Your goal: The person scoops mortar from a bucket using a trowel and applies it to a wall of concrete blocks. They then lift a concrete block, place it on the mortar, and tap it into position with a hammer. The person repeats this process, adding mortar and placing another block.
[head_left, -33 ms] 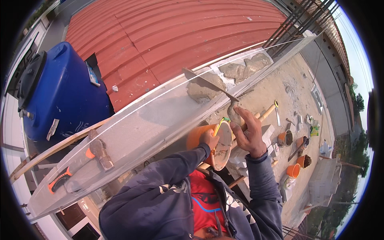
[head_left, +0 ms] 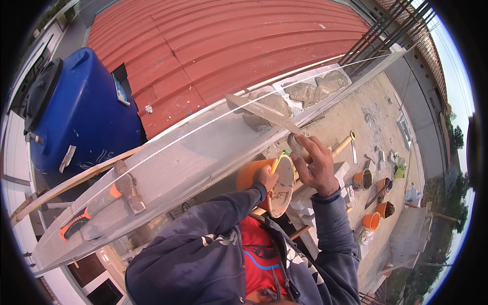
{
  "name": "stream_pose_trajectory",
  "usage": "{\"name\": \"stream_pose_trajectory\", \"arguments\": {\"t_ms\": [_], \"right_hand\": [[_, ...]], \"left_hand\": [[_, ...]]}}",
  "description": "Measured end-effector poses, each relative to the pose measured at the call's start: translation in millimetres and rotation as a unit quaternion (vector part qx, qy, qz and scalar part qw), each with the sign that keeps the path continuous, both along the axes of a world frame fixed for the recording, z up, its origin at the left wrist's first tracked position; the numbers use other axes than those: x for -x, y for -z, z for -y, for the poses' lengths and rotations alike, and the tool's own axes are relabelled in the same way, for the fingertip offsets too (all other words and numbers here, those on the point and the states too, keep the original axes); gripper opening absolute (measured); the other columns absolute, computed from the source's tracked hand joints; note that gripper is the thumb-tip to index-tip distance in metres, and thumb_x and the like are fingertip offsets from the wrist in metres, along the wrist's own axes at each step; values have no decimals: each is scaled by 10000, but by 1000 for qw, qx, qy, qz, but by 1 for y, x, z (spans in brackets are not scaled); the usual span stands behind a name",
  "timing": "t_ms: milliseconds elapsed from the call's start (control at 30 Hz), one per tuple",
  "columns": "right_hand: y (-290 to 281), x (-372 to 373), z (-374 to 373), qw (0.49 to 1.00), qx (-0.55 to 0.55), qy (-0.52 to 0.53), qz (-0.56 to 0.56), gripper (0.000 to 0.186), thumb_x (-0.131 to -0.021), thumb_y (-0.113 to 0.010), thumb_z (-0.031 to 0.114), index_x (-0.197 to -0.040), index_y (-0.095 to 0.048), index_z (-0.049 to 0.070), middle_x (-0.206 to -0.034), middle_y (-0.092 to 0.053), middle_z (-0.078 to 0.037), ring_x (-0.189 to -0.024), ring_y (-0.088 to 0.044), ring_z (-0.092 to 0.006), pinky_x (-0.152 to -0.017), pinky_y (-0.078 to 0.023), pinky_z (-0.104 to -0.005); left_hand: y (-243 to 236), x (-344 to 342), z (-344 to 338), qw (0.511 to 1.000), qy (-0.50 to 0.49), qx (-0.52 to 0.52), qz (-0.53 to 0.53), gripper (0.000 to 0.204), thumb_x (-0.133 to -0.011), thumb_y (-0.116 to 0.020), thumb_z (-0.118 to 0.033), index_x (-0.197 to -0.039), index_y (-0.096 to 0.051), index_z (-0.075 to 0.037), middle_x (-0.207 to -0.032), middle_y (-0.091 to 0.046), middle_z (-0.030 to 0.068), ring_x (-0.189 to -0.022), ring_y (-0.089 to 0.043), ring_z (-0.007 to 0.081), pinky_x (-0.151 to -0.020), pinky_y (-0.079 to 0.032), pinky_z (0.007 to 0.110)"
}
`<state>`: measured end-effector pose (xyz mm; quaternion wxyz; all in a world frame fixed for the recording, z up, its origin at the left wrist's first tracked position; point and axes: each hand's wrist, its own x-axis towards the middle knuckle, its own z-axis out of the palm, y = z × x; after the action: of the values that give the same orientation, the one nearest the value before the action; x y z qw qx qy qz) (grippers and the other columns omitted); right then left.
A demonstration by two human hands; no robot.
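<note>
My right hand [head_left: 319,168] is closed round the mortar-smeared handle of a trowel [head_left: 264,113]. The blade points up and left over the wall top [head_left: 183,147], in front of a grey mortar mound [head_left: 276,101]; whether they touch I cannot tell. My left hand [head_left: 265,178] grips an orange bucket [head_left: 248,174] near its rim and yellow handle. The bucket is tilted, its mortar-coated inside toward my right hand. More mortar [head_left: 315,90] lies farther along the wall on a white surface. A white string [head_left: 203,120] runs taut above the wall.
A hammer [head_left: 129,189] and a tool with an orange-and-black handle [head_left: 74,223] lie on the wall's left end. Beyond it are a blue tank [head_left: 86,117] and a red metal roof [head_left: 218,46]. Steel rods [head_left: 389,33] rise far right. Buckets [head_left: 371,220] stand on the floor.
The trowel blade has turned from nearly edge-on to show more of its broad face, and its tip has shifted slightly left and down. My left hand keeps its hold on the bucket.
</note>
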<state>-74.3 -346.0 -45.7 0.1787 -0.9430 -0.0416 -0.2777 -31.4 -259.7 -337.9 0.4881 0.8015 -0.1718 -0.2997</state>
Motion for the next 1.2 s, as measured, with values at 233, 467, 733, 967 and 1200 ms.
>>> {"name": "stream_pose_trajectory", "arguments": {"t_ms": [233,467,733,967,1200], "right_hand": [[15,-12,0,978,184,-95,14,602,-759,-842,128,-1343,-693,130,-1001,-689,-111,-725,-680,-260,-616,-549,-377],[5,-10,-14,987,134,-79,35,623,-716,-830,126,-1328,-714,134,-1034,-686,-113,-752,-689,-254,-628,-566,-378],[12,-24,-13,962,270,-3,43,650,-811,-834,198,-1416,-645,343,-943,-608,-27,-746,-634,-185,-588,-499,-319],[37,-13,74,944,309,87,74,524,-889,-822,145,-1374,-662,263,-957,-651,-29,-726,-647,-188,-592,-529,-344],[62,-16,158,936,298,139,128,516,-870,-808,148,-1349,-646,248,-880,-604,-4,-701,-630,-171,-559,-523,-326]], "left_hand": [[106,-13,4,989,-7,-25,144,337,-856,-753,-328,-1071,-724,-69,-1045,-759,214,-1000,-726,408,-899,-546,514],[89,-15,14,994,6,-8,108,511,-999,-646,-411,-1410,-660,-107,-1347,-720,212,-1253,-672,435,-1056,-528,511],[57,-23,8,996,0,82,36,326,-858,-753,-299,-982,-638,-20,-898,-697,217,-856,-696,387,-795,-536,489],[28,-11,3,999,15,31,-8,319,-789,-750,-254,-770,-549,-8,-690,-586,192,-642,-618,335,-664,-497,487],[37,-4,11,999,34,-5,31,323,-790,-757,-261,-775,-559,-6,-684,-589,188,-638,-634,311,-653,-502,473]]}}
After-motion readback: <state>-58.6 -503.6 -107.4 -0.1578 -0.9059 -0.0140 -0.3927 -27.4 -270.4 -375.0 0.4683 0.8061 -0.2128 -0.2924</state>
